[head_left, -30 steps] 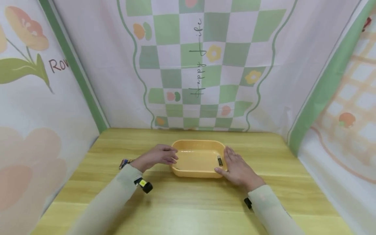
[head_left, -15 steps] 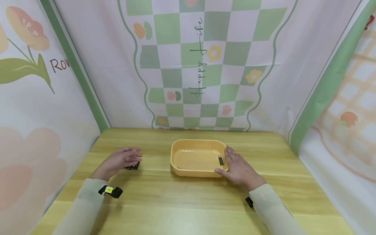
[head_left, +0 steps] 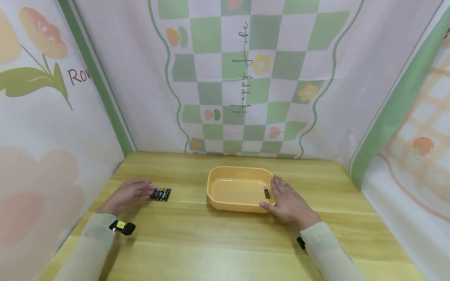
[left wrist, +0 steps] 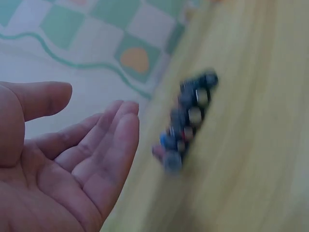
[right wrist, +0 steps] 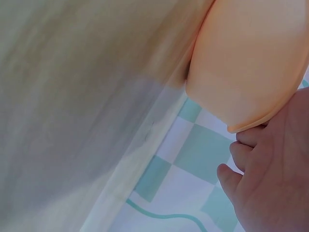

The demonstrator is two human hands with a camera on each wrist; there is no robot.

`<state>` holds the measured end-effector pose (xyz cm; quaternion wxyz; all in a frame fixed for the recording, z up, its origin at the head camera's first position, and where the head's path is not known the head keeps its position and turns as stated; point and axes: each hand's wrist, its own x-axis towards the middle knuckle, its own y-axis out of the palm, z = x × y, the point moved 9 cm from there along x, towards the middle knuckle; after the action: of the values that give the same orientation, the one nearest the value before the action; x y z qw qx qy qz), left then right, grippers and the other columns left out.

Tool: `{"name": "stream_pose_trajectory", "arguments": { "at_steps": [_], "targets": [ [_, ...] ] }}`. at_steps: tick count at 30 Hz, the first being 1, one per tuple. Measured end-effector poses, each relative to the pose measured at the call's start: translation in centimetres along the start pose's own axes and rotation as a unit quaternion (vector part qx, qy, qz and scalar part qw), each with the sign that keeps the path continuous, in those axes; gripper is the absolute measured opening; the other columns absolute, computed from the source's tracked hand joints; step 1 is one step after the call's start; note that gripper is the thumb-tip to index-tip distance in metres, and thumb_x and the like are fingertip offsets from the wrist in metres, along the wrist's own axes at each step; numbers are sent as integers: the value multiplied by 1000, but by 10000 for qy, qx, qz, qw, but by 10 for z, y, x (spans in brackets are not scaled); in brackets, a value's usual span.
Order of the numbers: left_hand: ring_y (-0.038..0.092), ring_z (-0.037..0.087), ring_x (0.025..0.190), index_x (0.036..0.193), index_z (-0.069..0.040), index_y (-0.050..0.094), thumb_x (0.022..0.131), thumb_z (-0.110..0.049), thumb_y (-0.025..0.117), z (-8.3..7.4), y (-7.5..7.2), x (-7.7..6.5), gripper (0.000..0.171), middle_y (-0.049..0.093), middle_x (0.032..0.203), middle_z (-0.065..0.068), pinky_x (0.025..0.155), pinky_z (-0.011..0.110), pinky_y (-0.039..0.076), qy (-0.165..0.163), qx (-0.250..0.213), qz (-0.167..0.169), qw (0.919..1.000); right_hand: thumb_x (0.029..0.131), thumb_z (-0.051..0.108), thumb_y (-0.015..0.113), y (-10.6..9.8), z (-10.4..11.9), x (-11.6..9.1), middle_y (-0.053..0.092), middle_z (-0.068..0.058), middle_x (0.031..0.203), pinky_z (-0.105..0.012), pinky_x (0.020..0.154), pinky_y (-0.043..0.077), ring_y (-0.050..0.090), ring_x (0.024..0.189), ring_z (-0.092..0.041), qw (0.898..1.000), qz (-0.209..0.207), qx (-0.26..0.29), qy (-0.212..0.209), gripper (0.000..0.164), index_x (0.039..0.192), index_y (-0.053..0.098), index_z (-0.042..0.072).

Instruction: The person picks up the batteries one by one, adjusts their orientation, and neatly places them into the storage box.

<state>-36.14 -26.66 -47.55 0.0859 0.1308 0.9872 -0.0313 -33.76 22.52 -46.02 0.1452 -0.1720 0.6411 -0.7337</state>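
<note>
My left hand (head_left: pixel 128 195) is just left of a row of several dark batteries (head_left: pixel 161 194) on the table. Its fingers are extended and loosely bent, and the left wrist view shows the palm holding nothing. In that view the batteries (left wrist: pixel 186 118) lie side by side, blurred, apart from the fingertips. My right hand (head_left: pixel 289 201) rests on the right end of a yellow-orange tray (head_left: pixel 233 207), fingers extended along the rim and thumb across its near corner. One battery (head_left: pixel 266 192) lies inside the tray near that hand. The right wrist view shows fingers (right wrist: pixel 241 152) against the tray rim.
The wooden table (head_left: pixel 197 246) carries the tray and the batteries. Behind it hangs a checkered cloth (head_left: pixel 246 93), and printed fabric walls close off both sides.
My left hand has moved left from the tray's left end, past the batteries to their left side, uncovering the row. The right hand has stayed on the tray. The view has shifted slightly.
</note>
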Motion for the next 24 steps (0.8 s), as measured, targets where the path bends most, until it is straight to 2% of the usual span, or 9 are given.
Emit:
{"name": "stream_pose_trajectory", "arguments": {
  "at_steps": [5, 8, 11, 15, 20, 24],
  "targets": [
    [65, 22, 99, 137, 19, 32, 103, -10, 47, 11, -21, 2, 47, 63, 112, 19, 94, 38, 52, -123, -518, -181, 9984, 93, 72, 29, -4, 0, 1, 4, -24, 158, -52, 118, 13, 6, 145, -37, 10000, -35, -62, -52, 101, 149, 13, -11],
    [66, 20, 96, 136, 19, 32, 102, -8, 47, 19, -28, 2, 46, 65, 108, 15, 93, 37, 53, -192, -606, -189, 9978, 94, 71, 29, -6, 2, 1, 6, -25, 158, -52, 118, 14, 7, 145, -37, 9999, -80, -74, -96, 100, 149, 14, -11],
    [66, 19, 96, 137, 20, 31, 101, -4, 49, 25, -34, 4, 46, 65, 110, 15, 91, 36, 54, -209, -383, -249, 9987, 94, 70, 31, -6, 4, 0, 7, -26, 157, -52, 117, 15, 9, 145, -38, 9998, -126, -58, -140, 99, 148, 16, -12],
    [66, 19, 96, 136, 20, 32, 99, -4, 52, 32, -37, 9, 48, 62, 115, 21, 89, 34, 55, -225, 178, -375, 9989, 95, 69, 33, -4, 5, -1, 8, -26, 157, -52, 117, 15, 9, 145, -39, 9997, -136, -67, -166, 98, 148, 16, -12],
    [64, 23, 99, 134, 20, 37, 99, -8, 56, 33, -36, 12, 48, 58, 120, 28, 88, 35, 56, -274, 1060, -518, 9926, 95, 68, 33, -4, 5, 0, 8, -26, 158, -51, 118, 15, 9, 145, -38, 9996, -155, -100, -198, 97, 149, 16, -11],
    [64, 26, 100, 133, 20, 40, 99, -8, 56, 34, -34, 14, 46, 57, 121, 30, 86, 36, 56, -381, 1350, -593, 9883, 95, 68, 34, -4, 5, 0, 8, -26, 158, -51, 118, 15, 9, 145, -38, 9995, -171, -105, -243, 97, 149, 17, -12]
  ]
}}
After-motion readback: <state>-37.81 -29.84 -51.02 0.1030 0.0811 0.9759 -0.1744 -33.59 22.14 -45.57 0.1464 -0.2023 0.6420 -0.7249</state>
